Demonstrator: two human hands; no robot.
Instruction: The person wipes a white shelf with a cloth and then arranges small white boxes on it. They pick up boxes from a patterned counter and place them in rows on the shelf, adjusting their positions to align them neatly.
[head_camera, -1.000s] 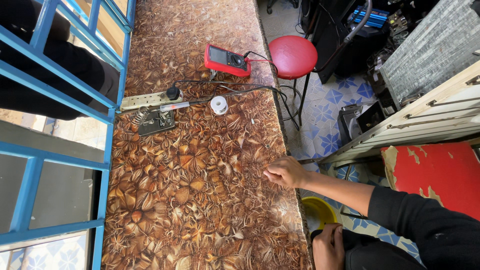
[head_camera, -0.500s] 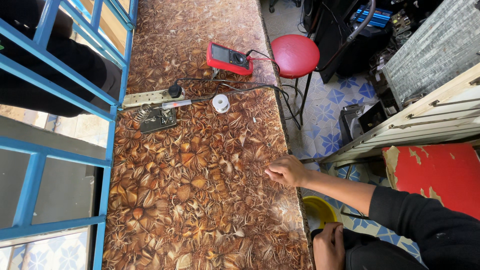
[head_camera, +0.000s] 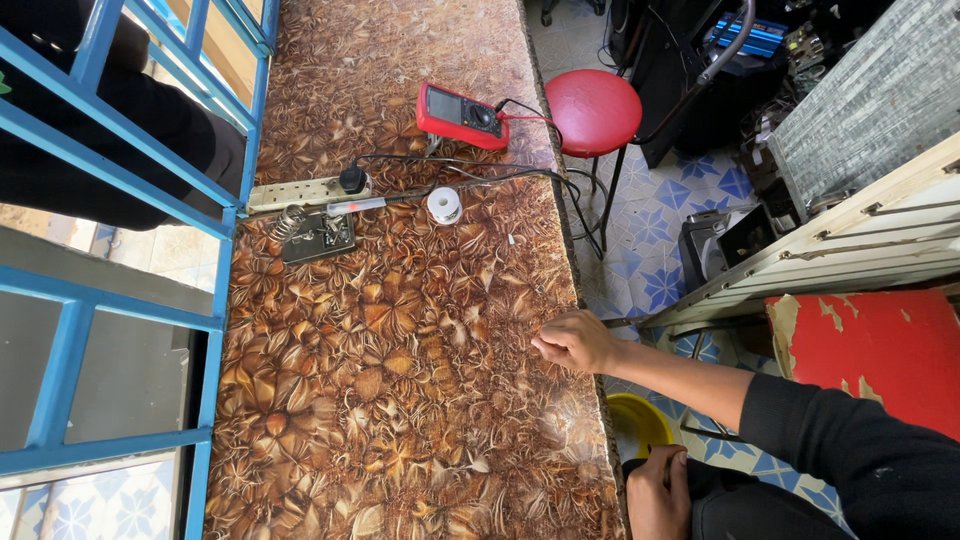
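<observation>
- Hands: two. One hand (head_camera: 572, 340) rests at the worktop (head_camera: 400, 400) edge; the other hand (head_camera: 657, 492) lies lower, off the worktop.
- Multimeter (head_camera: 463, 115), red: one.
- Power strip (head_camera: 305, 192), white: one.
- Soldering iron (head_camera: 375, 203): one.
- Iron stand (head_camera: 315, 236) with coil spring: one.
- Solder spool (head_camera: 444, 205), white: one.
- Round stool (head_camera: 593, 112), red seat: one.
- Yellow bowl (head_camera: 640, 425): one.

Brown leaf-pattern bench (head_camera: 380, 400) w/ red multimeter (head_camera: 462, 115), power strip (head_camera: 300, 192), solder spool (head_camera: 444, 205), iron stand (head_camera: 315, 236).

head camera looks steeply down over worktop (head_camera: 400, 380).
</observation>
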